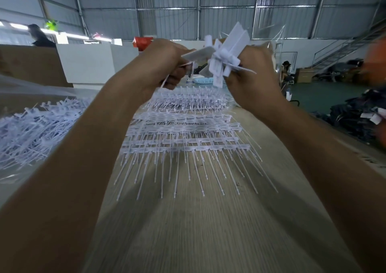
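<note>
left hand (165,63) raised above table, fingers curled round one white plastic tie (193,53) | right hand (252,72) beside it, gripping a bunch of ties (224,57) | rows of ties (183,130) lie on wooden table (188,220) below, loose pile (35,126) at left

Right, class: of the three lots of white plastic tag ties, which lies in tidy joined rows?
The middle lot on the wooden table, ties side by side on strips. The left heap is jumbled; the right hand grips a fanned bunch.
</note>
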Action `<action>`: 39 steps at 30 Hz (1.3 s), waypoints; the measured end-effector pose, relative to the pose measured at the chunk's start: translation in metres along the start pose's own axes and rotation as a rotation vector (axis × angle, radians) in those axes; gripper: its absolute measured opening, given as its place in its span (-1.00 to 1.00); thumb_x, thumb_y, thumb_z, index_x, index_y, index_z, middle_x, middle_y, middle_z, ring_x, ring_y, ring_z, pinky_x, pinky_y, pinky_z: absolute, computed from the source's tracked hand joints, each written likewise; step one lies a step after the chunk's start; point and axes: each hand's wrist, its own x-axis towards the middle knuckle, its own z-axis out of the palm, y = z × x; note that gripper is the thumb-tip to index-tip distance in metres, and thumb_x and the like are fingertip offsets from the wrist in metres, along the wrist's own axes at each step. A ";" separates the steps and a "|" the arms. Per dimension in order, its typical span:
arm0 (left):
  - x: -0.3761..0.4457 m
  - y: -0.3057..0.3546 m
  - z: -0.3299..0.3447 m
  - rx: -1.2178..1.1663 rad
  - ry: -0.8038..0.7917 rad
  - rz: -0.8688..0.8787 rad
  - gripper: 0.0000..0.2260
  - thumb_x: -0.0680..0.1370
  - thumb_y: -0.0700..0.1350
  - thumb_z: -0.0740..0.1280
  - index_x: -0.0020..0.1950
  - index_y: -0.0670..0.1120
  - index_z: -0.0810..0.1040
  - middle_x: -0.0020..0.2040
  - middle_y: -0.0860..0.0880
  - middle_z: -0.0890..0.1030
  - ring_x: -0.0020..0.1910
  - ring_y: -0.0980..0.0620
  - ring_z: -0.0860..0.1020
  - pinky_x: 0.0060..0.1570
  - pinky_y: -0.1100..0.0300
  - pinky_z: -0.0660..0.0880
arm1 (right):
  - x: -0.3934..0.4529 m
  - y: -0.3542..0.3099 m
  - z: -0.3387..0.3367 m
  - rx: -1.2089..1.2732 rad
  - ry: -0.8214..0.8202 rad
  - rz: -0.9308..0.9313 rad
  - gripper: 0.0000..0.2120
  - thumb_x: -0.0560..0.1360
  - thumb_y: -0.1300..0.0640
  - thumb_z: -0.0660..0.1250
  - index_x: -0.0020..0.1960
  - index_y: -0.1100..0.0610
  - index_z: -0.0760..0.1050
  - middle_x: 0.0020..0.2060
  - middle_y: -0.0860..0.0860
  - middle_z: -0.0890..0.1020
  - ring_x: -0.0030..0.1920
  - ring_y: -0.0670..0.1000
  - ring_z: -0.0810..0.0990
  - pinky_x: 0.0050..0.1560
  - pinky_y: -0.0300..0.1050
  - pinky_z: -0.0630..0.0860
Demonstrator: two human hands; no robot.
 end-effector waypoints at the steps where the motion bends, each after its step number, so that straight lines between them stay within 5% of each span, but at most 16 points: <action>1: -0.002 -0.001 -0.001 0.148 0.026 0.066 -0.64 0.65 -0.24 0.21 -0.33 -0.08 0.54 -0.45 -0.01 0.47 -0.51 0.11 0.35 -0.47 0.27 0.27 | 0.000 0.000 0.002 -0.013 -0.036 0.013 -0.82 0.56 0.28 0.23 -0.03 0.29 0.61 -0.20 0.12 0.61 -0.17 0.19 0.58 -0.13 0.15 0.57; 4: -0.009 -0.005 0.001 0.531 0.065 0.233 -0.95 0.58 -0.28 0.33 -0.06 -0.19 0.57 -0.01 -0.18 0.60 -0.12 -0.06 0.55 -0.14 0.12 0.50 | -0.005 -0.004 0.008 -0.096 -0.104 0.020 -0.85 0.57 0.27 0.25 -0.05 0.25 0.59 -0.26 0.14 0.57 -0.26 0.18 0.51 -0.25 0.02 0.48; 7: -0.008 -0.008 0.005 0.652 0.089 0.256 -0.77 0.53 -0.28 0.41 0.16 -0.15 0.50 0.18 -0.16 0.55 0.14 -0.18 0.56 0.13 -0.15 0.51 | -0.010 -0.004 0.009 -0.136 -0.116 0.039 -0.87 0.54 0.30 0.26 -0.06 0.27 0.59 -0.33 0.10 0.49 -0.34 0.12 0.38 -0.31 -0.11 0.27; 12: -0.004 -0.008 0.002 0.820 0.085 0.359 -0.75 0.49 -0.18 0.47 0.11 -0.01 0.51 0.17 -0.10 0.59 0.12 -0.16 0.53 0.08 -0.15 0.52 | -0.008 -0.004 0.010 -0.130 -0.127 0.072 -0.83 0.58 0.23 0.26 0.11 0.25 0.56 -0.28 0.04 0.47 -0.32 0.11 0.40 -0.41 -0.19 0.18; 19: -0.001 -0.016 0.003 1.198 0.278 0.449 -0.75 0.49 -0.24 0.43 0.10 0.03 0.56 -0.14 -0.08 0.56 -0.17 -0.14 0.50 -0.23 0.08 0.35 | -0.009 -0.003 0.013 -0.207 -0.190 0.102 -0.83 0.59 0.14 0.32 0.12 0.21 0.56 -0.25 0.10 0.51 -0.27 0.13 0.39 -0.31 -0.11 0.25; 25: 0.005 -0.018 0.001 0.817 0.022 0.415 -0.70 0.56 -0.10 0.39 -0.22 0.25 0.40 -0.23 0.18 0.48 -0.16 -0.02 0.52 -0.15 0.11 0.44 | -0.004 0.004 0.011 -0.087 -0.176 0.204 -0.89 0.58 0.26 0.27 -0.04 0.06 0.48 -0.27 0.03 0.51 -0.26 0.11 0.48 -0.21 0.01 0.50; 29: 0.004 -0.018 0.007 0.690 0.001 0.399 -0.83 0.46 0.02 0.25 -0.33 0.22 0.46 -0.34 0.15 0.55 -0.30 0.07 0.54 -0.22 0.08 0.47 | -0.005 0.008 0.012 0.015 -0.169 0.238 -0.84 0.59 0.26 0.26 0.09 0.13 0.58 -0.08 0.04 0.58 -0.08 0.08 0.52 -0.10 -0.04 0.47; 32: 0.007 -0.022 0.005 0.526 0.010 0.400 -0.76 0.57 -0.02 0.38 -0.27 0.25 0.55 -0.37 0.24 0.61 -0.38 0.12 0.57 -0.28 0.11 0.56 | -0.005 0.006 0.010 0.176 -0.122 0.275 -0.86 0.58 0.22 0.34 0.12 0.15 0.61 -0.07 0.01 0.65 -0.18 -0.06 0.58 -0.05 -0.05 0.50; 35: 0.007 -0.021 0.004 0.404 -0.026 0.421 -0.85 0.59 0.01 0.39 -0.11 0.27 0.61 -0.31 0.29 0.64 -0.39 0.24 0.55 -0.37 0.31 0.53 | -0.005 0.007 0.006 0.292 -0.152 0.376 -0.67 0.48 0.02 0.50 0.21 0.07 0.61 0.09 -0.06 0.68 0.06 -0.04 0.63 0.11 -0.07 0.57; 39: 0.008 -0.020 0.008 0.393 -0.070 0.442 -0.89 0.59 -0.07 0.40 0.03 0.12 0.69 -0.30 0.26 0.63 -0.38 0.26 0.54 -0.37 0.36 0.49 | -0.008 0.014 0.007 0.306 -0.205 0.432 -0.74 0.49 0.02 0.49 0.15 0.05 0.65 0.03 -0.01 0.70 -0.03 0.00 0.66 -0.05 -0.05 0.59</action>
